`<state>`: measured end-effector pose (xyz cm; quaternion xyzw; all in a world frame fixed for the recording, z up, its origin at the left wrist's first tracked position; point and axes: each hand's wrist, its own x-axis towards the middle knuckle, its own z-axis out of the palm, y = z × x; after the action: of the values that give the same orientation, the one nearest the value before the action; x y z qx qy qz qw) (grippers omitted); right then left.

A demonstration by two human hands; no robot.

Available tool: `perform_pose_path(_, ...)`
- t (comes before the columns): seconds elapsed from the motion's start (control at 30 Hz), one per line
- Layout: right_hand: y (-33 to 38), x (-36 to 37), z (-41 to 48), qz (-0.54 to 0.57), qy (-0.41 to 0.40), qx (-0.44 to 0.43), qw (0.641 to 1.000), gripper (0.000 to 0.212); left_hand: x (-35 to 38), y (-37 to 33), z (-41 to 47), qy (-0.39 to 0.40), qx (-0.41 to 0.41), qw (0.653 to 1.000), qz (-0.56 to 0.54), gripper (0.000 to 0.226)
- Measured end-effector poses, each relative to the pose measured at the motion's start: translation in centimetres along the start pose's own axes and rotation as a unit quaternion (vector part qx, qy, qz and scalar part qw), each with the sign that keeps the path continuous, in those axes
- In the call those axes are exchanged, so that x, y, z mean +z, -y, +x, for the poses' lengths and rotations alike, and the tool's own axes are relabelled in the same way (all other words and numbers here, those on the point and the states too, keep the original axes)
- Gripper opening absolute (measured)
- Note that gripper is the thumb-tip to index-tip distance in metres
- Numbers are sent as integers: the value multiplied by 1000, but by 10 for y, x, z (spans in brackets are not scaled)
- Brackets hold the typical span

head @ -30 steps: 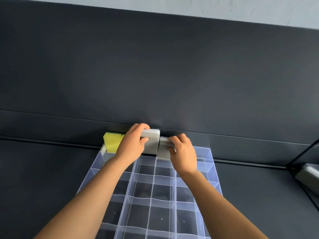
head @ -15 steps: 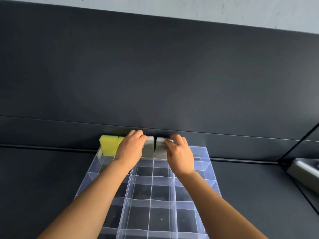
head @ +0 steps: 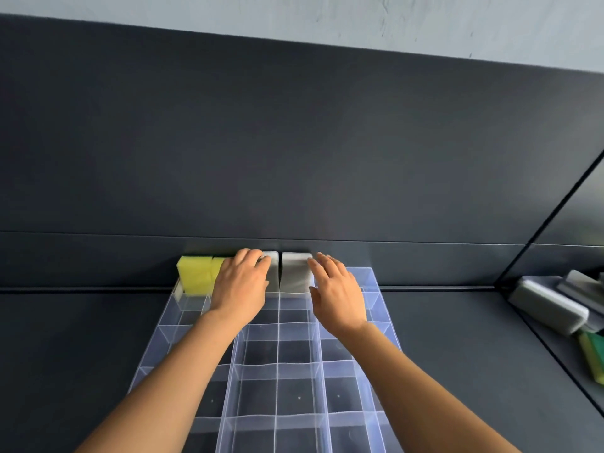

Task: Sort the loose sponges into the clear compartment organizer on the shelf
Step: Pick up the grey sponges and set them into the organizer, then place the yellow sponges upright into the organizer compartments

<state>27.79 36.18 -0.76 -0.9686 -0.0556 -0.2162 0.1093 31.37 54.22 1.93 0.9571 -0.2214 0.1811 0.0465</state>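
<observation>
**Both hands at the organizer's back row, nothing gripped**

- Clear organizer (head: 277, 354) lies flat on the dark shelf (head: 81, 338), far end against the dark back panel (head: 294, 142). Pale wall (head: 425, 24) shows above the panel.
- Back row, left to right: 2 yellow sponges (head: 196, 274) touching each other in the far-left corner, then left grey sponge (head: 273, 269), then right grey sponge (head: 295, 273). All 4 stand upright and stick up above the rim.
- A thin dark gap separates the 2 grey ones, and a divider line runs up to that gap, so they look to be in neighbouring compartments. Cannot tell whether the yellow pair shares 1 compartment.
- Every other compartment in view holds no sponge.
- Left hand (head: 240, 286): palm down, fingers laid over the top of the left grey sponge and covering its left part and the edge of the yellow pair. It rests on the sponge, not wrapped round it.
- Right hand (head: 338, 289): fingers spread and loose, holding nothing. Fingertips (head: 315, 264) sit at the right edge of the right grey sponge; cannot tell if they touch it.
- Hands are apart, with the 2 grey sponges between them.
- Loose sponges (head: 549, 305) lie piled at the far right of the shelf, well apart from the organizer: grey-and-white ones on top, a green-and-yellow one (head: 593, 358) at the frame edge.
</observation>
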Motion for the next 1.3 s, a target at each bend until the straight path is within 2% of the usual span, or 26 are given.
perform_pose_path(0.13,-16,-22,-25,-47,-6,17,999,55,-7,-21,-6,-14,34,999,-8,48)
perform_pose_path(0.23,-35,-40,-51,-79,-21,38,996,54,-10,-46,-10,-6,39,999,-30,38)
perform_pose_path(0.4,-78,-74,-105,-98,-23,85,991,42,-9,-105,-17,-13,90,996,-18,45)
perform_pose_path(0.73,-190,-156,-225,-136,20,169,976,47,-16,-279,-54,28,108,991,-74,37)
perform_pose_path(0.93,-251,-190,-282,-138,40,207,968,39,-14,-374,-66,58,130,984,-108,33)
perform_pose_path(1.13,-304,-218,-310,-137,61,232,961,43,-5,-450,-55,50,177,973,-140,31)
perform_pose_path(1.3,-351,-230,-312,-133,65,253,956,44,9,-504,-30,78,211,963,-150,33)
